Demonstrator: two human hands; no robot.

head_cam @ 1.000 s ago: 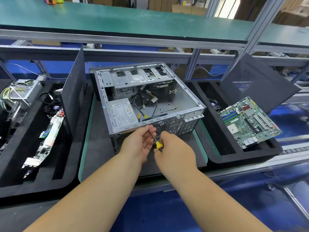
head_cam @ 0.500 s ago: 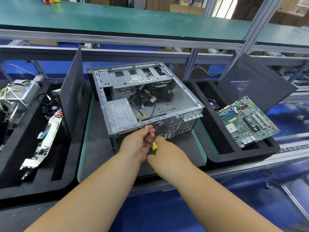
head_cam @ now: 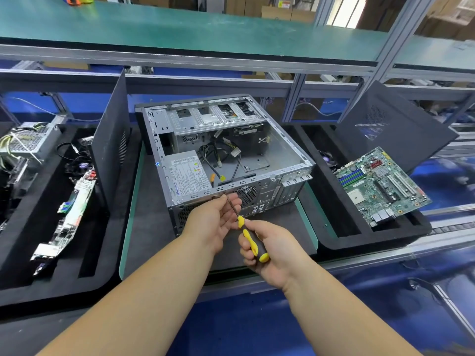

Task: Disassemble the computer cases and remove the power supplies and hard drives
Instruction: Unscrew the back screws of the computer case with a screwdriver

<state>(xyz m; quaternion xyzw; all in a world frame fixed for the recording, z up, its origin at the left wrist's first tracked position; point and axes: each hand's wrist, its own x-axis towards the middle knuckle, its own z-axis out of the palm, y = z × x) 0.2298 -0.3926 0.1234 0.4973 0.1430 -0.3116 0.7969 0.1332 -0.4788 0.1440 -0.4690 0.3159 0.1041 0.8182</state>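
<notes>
The right hand (head_cam: 270, 255), gripping the screwdriver (head_cam: 248, 233), has drawn back from the case (head_cam: 228, 160); the left hand (head_cam: 218, 217) cups its shaft, fingers loosely curled; likely a power supply (head_cam: 186, 176) screw is out.

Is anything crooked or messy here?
Yes. The green motherboard on the right sits tilted, propped on the rim of its black tray rather than flat inside. Loose cables lie tangled inside the open computer case. Nothing looks spilled or broken.
</notes>
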